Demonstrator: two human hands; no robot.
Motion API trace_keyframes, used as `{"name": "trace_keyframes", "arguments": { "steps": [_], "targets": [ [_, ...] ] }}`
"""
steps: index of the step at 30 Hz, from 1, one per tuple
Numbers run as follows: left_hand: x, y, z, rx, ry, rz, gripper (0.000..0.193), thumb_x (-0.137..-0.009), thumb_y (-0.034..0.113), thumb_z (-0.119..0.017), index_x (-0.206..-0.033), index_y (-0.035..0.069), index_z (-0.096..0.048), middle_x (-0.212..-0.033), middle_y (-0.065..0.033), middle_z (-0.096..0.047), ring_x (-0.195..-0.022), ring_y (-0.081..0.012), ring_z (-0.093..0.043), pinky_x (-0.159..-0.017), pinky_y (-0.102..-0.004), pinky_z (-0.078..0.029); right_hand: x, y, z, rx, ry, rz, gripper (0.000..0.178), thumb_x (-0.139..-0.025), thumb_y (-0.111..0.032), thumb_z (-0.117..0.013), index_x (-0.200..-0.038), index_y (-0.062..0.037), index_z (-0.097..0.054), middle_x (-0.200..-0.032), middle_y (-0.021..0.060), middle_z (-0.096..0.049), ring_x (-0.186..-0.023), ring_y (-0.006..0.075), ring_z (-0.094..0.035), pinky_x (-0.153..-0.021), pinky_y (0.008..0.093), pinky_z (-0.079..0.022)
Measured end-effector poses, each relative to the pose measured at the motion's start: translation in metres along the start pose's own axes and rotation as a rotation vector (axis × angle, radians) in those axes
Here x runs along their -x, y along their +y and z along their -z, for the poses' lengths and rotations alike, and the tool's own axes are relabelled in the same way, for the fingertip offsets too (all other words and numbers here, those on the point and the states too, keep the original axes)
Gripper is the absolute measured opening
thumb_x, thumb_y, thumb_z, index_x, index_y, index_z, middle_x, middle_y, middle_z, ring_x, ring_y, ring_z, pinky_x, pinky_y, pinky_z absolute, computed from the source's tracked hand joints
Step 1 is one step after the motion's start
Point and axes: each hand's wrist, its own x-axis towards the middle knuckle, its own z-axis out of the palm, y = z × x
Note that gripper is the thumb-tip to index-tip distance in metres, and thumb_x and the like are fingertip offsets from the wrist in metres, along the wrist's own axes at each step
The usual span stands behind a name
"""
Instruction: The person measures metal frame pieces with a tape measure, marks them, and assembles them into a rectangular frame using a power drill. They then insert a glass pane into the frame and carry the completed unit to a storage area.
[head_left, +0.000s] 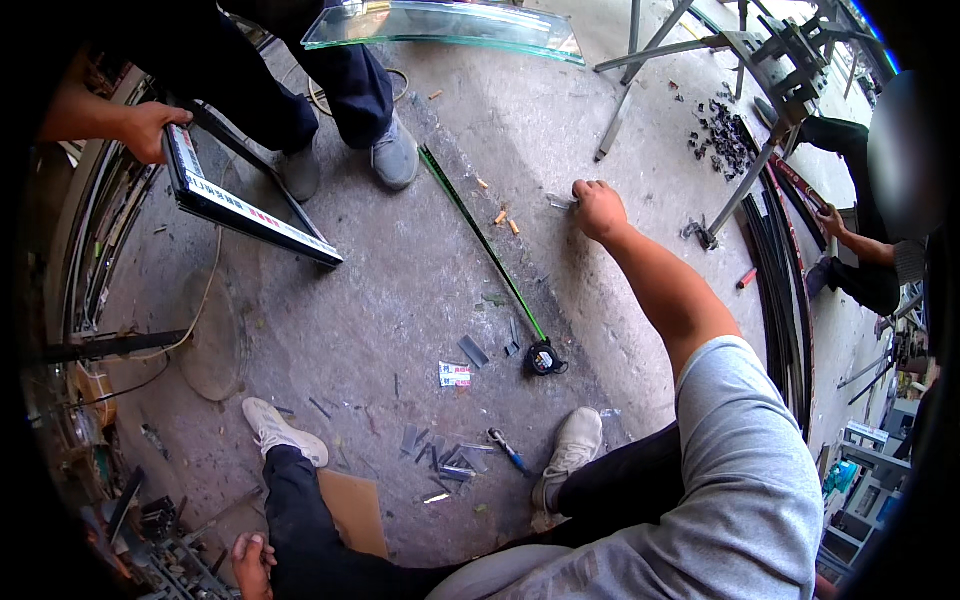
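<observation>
My right hand (600, 212) is stretched out low over the floor at the upper middle, fingers closed on a small clear piece (562, 202) that is partly hidden. At the lower left my left hand (253, 565) is beside my left knee, its fingers curled with nothing visible in them. Between my feet and the right hand lies a black tape measure (544, 358), its green blade (483, 243) drawn out along the floor. A printed label scrap (454, 375) and a grey strip (473, 351) are next to it. Nearer me lies a blue-handled tool (510, 453).
At upper left a co-worker's hand (150, 130) holds a dark frame (255, 215) tilted. Glass sheets (450, 28) jut in above. A metal stand (770, 75), black clips (725, 137) and long dark profiles (775, 290) lie right, beside another person. Cardboard (352, 510) and dark scraps (440, 452) lie near my feet.
</observation>
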Motion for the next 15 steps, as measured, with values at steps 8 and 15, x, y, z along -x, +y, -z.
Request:
{"name": "trace_keyframes", "arguments": {
  "steps": [8, 15],
  "targets": [
    [-0.005, -0.004, 0.004, -0.012, -0.020, 0.036, 0.022, -0.100, 0.034, -0.068, -0.100, 0.012, -0.067, -0.076, 0.0017, -0.065, -0.057, -0.0063, -0.052, -0.048, -0.0218, -0.035, -0.002, -0.042, 0.013, -0.130, -0.037, 0.053, 0.021, -0.081, -0.010, -0.067, -0.102, -0.0075, -0.065, -0.107, 0.0159, -0.071, -0.110, 0.0365, -0.063, -0.095, 0.0454, -0.053],
    [-0.006, 0.000, 0.006, -0.055, -0.051, 0.044, 0.021, -0.100, 0.034, -0.067, -0.098, 0.013, -0.066, -0.075, 0.0019, -0.064, -0.057, -0.0059, -0.051, -0.048, -0.0219, -0.034, -0.009, -0.040, 0.005, -0.103, -0.104, -0.013, 0.022, -0.081, -0.010, -0.065, -0.103, -0.0080, -0.069, -0.109, 0.0164, -0.071, -0.110, 0.0372, -0.065, -0.094, 0.0459, -0.055]
  ]
}}
